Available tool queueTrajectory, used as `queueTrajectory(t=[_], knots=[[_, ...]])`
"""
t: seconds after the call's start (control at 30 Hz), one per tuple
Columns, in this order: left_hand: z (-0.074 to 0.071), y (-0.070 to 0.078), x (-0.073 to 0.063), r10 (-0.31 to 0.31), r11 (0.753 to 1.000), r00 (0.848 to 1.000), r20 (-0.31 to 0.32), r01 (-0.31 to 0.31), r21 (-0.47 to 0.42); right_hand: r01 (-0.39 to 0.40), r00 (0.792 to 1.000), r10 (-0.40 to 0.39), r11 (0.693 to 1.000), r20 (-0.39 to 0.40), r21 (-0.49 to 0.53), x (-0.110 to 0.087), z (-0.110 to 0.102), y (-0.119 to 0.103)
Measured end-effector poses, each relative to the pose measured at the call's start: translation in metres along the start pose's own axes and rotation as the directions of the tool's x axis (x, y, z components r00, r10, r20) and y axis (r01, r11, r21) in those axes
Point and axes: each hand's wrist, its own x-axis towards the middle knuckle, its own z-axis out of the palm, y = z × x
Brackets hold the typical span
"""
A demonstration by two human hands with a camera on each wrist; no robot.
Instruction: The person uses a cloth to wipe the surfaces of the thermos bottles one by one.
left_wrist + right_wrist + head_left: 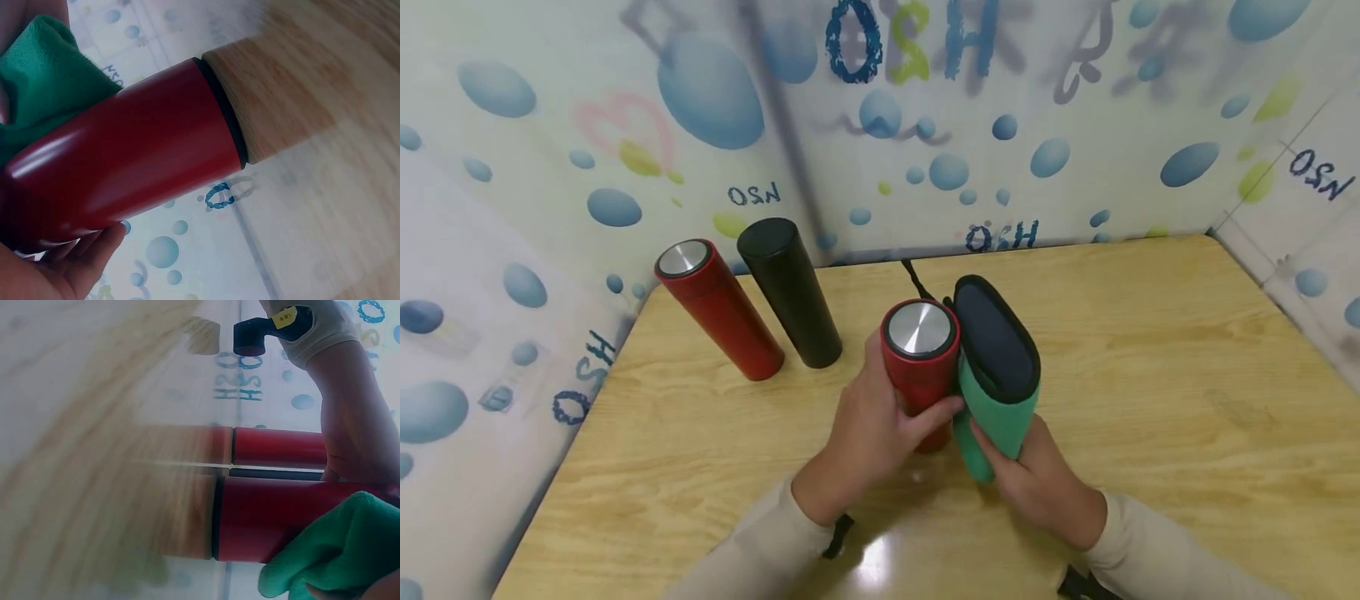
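My left hand (872,417) grips a red thermos bottle (925,379) with a silver-topped lid, its fingers behind and thumb across the front. In the left wrist view the bottle's (137,150) dark base ring meets its reflection in the tabletop. Just right of the bottle, my right hand (1037,475) holds a green bottle sleeve (996,421) with thumb and fingers. The sleeve's dark-lined mouth faces up, and a black cord hangs from it. Sleeve and bottle lie side by side; in the right wrist view the green cloth (337,544) overlaps the red bottle.
A second red bottle (722,312) and a black bottle (793,296) stand on the left of the glossy wooden table (1187,400). Patterned walls (1075,167) with blue dots and lettering enclose the table's back and sides.
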Motion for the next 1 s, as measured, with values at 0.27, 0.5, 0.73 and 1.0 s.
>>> queueTrajectory(t=[0.27, 0.5, 0.73, 1.0], knots=[[-0.0032, -0.0039, -0.0040, 0.033, 0.999, 0.997, 0.072, -0.033, -0.014, -0.086, 0.996, 0.086, 0.996, 0.002, 0.009, 0.0004, 0.0018, 0.0007], [-0.0039, -0.0037, -0.0010, 0.071, 0.997, 0.992, 0.100, -0.069, -0.028, 0.067, 0.995, -0.064, 0.997, -0.071, 0.038, 0.0015, -0.0003, -0.0016], [-0.0017, -0.0033, -0.0016, 0.105, 0.994, 0.991, 0.081, -0.105, -0.002, 0.057, 0.995, -0.053, 0.998, -0.083, 0.040, -0.0001, -0.0013, -0.0026], [-0.0020, -0.0020, -0.0012, 0.108, 0.994, 0.992, 0.063, -0.108, -0.002, -0.051, 0.998, 0.052, 0.999, -0.037, 0.008, 0.0032, -0.0006, -0.0043]])
